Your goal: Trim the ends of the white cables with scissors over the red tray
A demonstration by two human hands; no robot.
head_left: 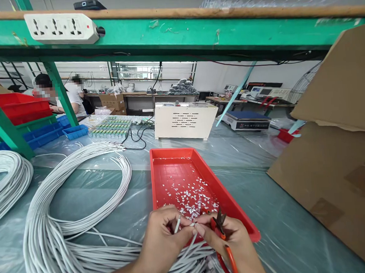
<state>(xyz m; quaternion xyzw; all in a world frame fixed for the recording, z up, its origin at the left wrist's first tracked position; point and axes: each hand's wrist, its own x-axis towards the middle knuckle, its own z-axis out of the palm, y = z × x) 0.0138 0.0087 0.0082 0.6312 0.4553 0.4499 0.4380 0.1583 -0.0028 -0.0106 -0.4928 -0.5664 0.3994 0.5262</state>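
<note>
Over the near end of a red tray [202, 164], my left hand [164, 236] pinches a white cable [177, 225] near its end. My right hand [235, 240] meets it fingertip to fingertip, closed on the same cable tip. Orange-handled scissors [228, 257] also rest in my right hand, blades pointing up and partly apart. Small silvery-white scraps [189, 196] lie scattered in the tray. A large coiled bundle of white cables [46, 239] spreads from the left to beneath my hands. The exact cable tip is mostly hidden by my fingers.
A second cable coil [8, 180] lies far left. Behind the tray stands a cream metal box [184, 122], with a scale [246, 120] to its right. Cardboard [334, 185] borders the right side. A green shelf beam [194, 32] crosses above. Two people sit in the left background.
</note>
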